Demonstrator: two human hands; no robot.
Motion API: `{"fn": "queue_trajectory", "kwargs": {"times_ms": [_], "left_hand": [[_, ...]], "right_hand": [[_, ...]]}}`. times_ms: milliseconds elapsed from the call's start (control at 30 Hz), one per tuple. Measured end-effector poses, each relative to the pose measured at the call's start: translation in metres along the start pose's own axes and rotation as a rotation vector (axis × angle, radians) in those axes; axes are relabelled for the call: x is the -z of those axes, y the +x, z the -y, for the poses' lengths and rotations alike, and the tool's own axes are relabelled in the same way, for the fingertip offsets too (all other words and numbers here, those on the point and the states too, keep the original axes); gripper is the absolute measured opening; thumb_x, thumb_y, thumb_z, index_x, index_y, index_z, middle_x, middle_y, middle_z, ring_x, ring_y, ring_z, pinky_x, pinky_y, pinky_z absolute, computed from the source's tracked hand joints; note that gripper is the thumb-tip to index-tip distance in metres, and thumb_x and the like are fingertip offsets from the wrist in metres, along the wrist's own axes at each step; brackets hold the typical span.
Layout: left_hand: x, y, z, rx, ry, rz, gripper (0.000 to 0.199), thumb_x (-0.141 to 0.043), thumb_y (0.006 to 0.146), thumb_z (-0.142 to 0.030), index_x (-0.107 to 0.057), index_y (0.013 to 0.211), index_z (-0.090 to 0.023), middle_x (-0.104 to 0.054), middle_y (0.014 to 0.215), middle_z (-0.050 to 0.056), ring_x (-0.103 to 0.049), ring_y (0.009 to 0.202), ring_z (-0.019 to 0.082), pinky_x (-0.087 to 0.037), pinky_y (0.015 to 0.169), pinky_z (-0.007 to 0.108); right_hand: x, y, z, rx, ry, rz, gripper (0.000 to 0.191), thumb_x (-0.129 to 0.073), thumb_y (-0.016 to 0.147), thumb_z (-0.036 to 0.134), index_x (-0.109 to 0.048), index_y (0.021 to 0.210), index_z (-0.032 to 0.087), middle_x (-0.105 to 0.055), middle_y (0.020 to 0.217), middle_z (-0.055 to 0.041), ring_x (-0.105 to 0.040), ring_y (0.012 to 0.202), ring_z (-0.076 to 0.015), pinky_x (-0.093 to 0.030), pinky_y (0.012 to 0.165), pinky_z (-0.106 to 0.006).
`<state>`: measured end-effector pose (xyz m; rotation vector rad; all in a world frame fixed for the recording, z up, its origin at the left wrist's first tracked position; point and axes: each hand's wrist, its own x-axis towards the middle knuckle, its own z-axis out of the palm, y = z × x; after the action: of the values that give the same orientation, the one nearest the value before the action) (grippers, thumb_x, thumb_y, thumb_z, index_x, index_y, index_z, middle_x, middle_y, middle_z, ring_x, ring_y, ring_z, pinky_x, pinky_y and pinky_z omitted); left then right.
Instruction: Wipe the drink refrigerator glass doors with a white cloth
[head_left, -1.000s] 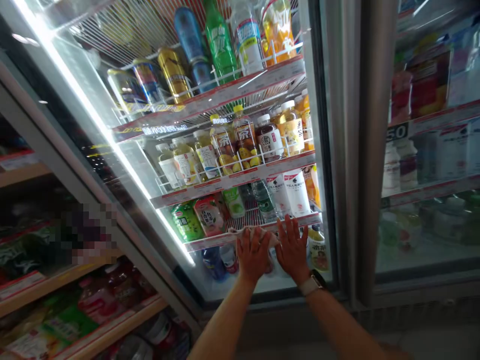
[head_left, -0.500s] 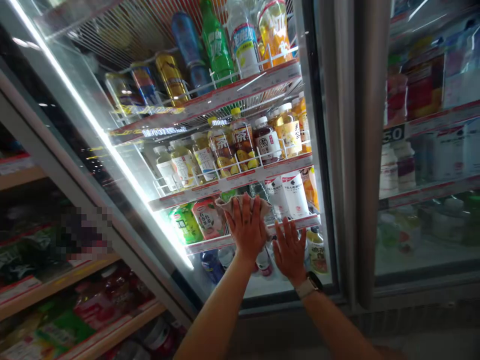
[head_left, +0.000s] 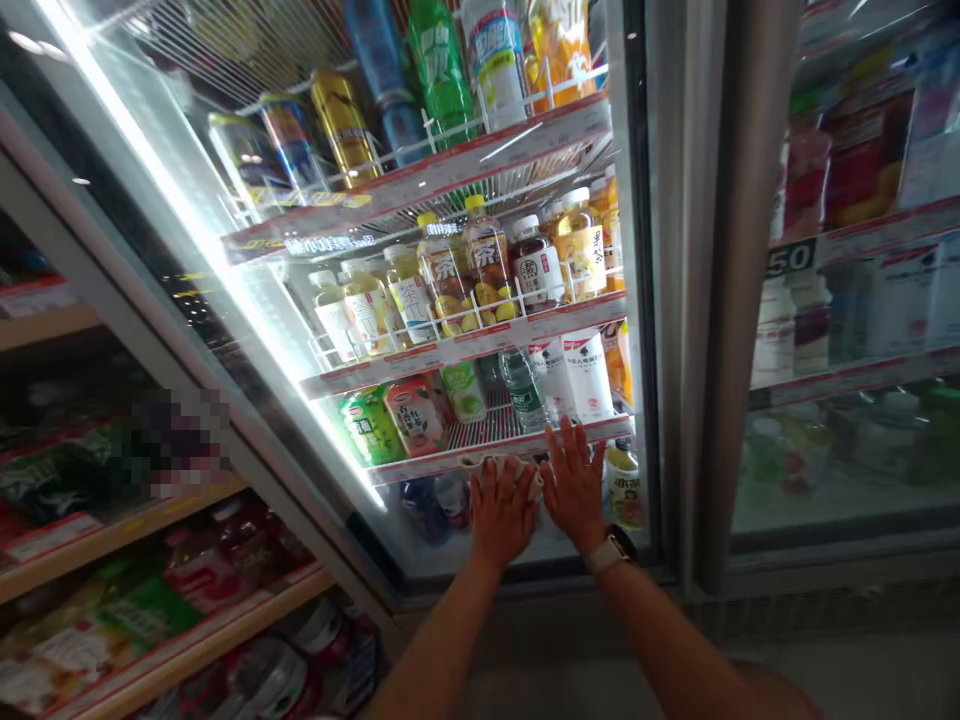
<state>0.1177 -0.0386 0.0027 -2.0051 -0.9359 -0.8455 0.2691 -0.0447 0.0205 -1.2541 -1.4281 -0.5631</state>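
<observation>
Flat against the glass door (head_left: pixel 525 548) of a lit drinks cooler, my left hand (head_left: pixel 502 508) presses a crumpled light cloth (head_left: pixel 534 482), whose edges show above and beside the fingers. Its fingers are spread over the cloth. To its right, my right hand (head_left: pixel 574 485) lies on the glass with fingers stretched, at the height of the lower shelf edge; a watch (head_left: pixel 619 545) is on that wrist. Behind the glass stand a green-labelled water bottle (head_left: pixel 523 390), white cartons (head_left: pixel 587 372) and a red drink carton (head_left: pixel 417 415).
A thick metal door frame (head_left: pixel 757 300) stands to the right, with a second cooler door beyond it. At the left, wooden-edged shelves (head_left: pixel 180 640) hold packets and bottles. Rows of bottled tea (head_left: pixel 446 275) and cans (head_left: pixel 341 125) fill the upper cooler shelves.
My left hand and the cloth have slid down the glass, from in front of the lower shelf's drinks to below that shelf's edge. My right hand remains on the glass, slightly higher in view.
</observation>
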Motion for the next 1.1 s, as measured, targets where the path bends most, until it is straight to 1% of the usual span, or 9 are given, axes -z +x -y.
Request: {"fn": "queue_trajectory", "kwargs": {"times_ms": [167, 267, 333, 433, 533, 600, 700, 867, 1100], "left_hand": [[0.025, 0.05, 0.01, -0.009, -0.067, 0.058, 0.079, -0.05, 0.09, -0.049, -0.016, 0.155, -0.021, -0.011, 0.164, 0.011, 0.002, 0.151, 0.035, -0.009, 0.119, 0.059], [0.029, 0.079, 0.012, 0.084, -0.125, 0.006, 0.075, -0.046, 0.092, -0.042, -0.013, 0.156, -0.02, -0.008, 0.164, 0.012, 0.003, 0.151, 0.036, -0.011, 0.118, 0.063], [0.03, 0.084, 0.011, 0.105, -0.202, -0.053, 0.07, -0.038, 0.095, -0.035, -0.008, 0.156, -0.021, -0.005, 0.165, 0.011, 0.003, 0.151, 0.034, -0.014, 0.119, 0.062], [0.033, 0.07, 0.011, 0.113, -0.374, -0.127, 0.065, -0.024, 0.098, -0.026, 0.004, 0.156, -0.02, -0.003, 0.165, 0.009, -0.002, 0.151, 0.025, -0.022, 0.121, 0.051], [0.044, 0.044, 0.022, 0.147, -0.483, -0.137, 0.062, -0.018, 0.099, -0.026, 0.007, 0.156, -0.018, -0.005, 0.165, 0.01, -0.013, 0.151, 0.021, -0.03, 0.12, 0.041], [0.051, 0.026, 0.041, 0.135, -0.447, -0.161, 0.062, -0.02, 0.1, -0.03, 0.002, 0.156, -0.019, -0.006, 0.165, 0.011, -0.014, 0.15, 0.024, -0.029, 0.12, 0.044], [0.056, 0.001, 0.082, 0.181, -0.229, -0.212, 0.061, -0.03, 0.1, -0.03, -0.008, 0.156, -0.022, -0.007, 0.164, 0.011, -0.009, 0.151, 0.027, -0.018, 0.122, 0.053], [0.038, -0.035, 0.142, 0.303, 0.081, -0.144, 0.066, -0.039, 0.099, -0.029, -0.007, 0.156, -0.02, -0.009, 0.163, 0.015, -0.004, 0.151, 0.027, -0.011, 0.122, 0.057], [0.011, -0.05, 0.151, 0.273, 0.112, -0.266, 0.066, -0.043, 0.097, -0.032, -0.014, 0.156, -0.019, -0.016, 0.161, 0.014, -0.011, 0.15, 0.028, -0.011, 0.123, 0.054]], "right_hand": [[0.004, 0.0, 0.01, -0.003, 0.114, -0.074, 0.065, -0.033, 0.097, 0.014, -0.013, 0.157, 0.026, -0.023, 0.162, -0.0111, -0.019, 0.149, -0.0274, -0.014, 0.119, -0.059], [0.004, -0.001, 0.018, 0.133, 0.218, -0.195, 0.066, -0.036, 0.094, 0.011, -0.017, 0.156, 0.023, -0.024, 0.161, -0.0107, -0.026, 0.147, -0.025, -0.029, 0.118, -0.05], [0.003, 0.0, 0.024, 0.244, 0.309, -0.228, 0.066, -0.037, 0.094, 0.007, -0.021, 0.156, 0.022, -0.024, 0.161, -0.01, -0.031, 0.145, -0.0229, -0.038, 0.114, -0.043], [0.0, 0.005, 0.034, 0.343, 0.446, -0.185, 0.063, -0.039, 0.095, 0.009, -0.024, 0.155, 0.024, -0.028, 0.16, -0.0097, -0.039, 0.141, -0.022, -0.048, 0.106, -0.039], [-0.005, 0.008, 0.044, 0.305, 0.434, -0.083, 0.065, -0.04, 0.097, 0.014, -0.016, 0.157, 0.021, -0.033, 0.157, -0.0132, -0.038, 0.142, -0.0235, -0.048, 0.105, -0.041], [-0.008, 0.007, 0.052, 0.227, 0.329, 0.006, 0.067, -0.04, 0.098, 0.017, -0.01, 0.157, 0.017, -0.032, 0.157, -0.0158, -0.034, 0.144, -0.0256, -0.043, 0.109, -0.045], [-0.014, 0.004, 0.063, 0.158, 0.167, 0.093, 0.069, -0.043, 0.098, 0.025, -0.008, 0.158, 0.019, -0.026, 0.16, -0.0156, -0.03, 0.146, -0.0293, -0.034, 0.113, -0.049], [-0.028, 0.0, 0.077, 0.099, 0.059, 0.035, 0.076, -0.051, 0.096, 0.04, -0.011, 0.158, 0.02, -0.023, 0.16, -0.0181, -0.03, 0.145, -0.0344, -0.021, 0.116, -0.056], [-0.045, -0.003, 0.078, 0.126, -0.064, -0.085, 0.081, -0.058, 0.089, 0.052, -0.027, 0.154, 0.016, -0.024, 0.159, -0.0216, -0.025, 0.145, -0.0424, -0.018, 0.113, -0.069]]}}
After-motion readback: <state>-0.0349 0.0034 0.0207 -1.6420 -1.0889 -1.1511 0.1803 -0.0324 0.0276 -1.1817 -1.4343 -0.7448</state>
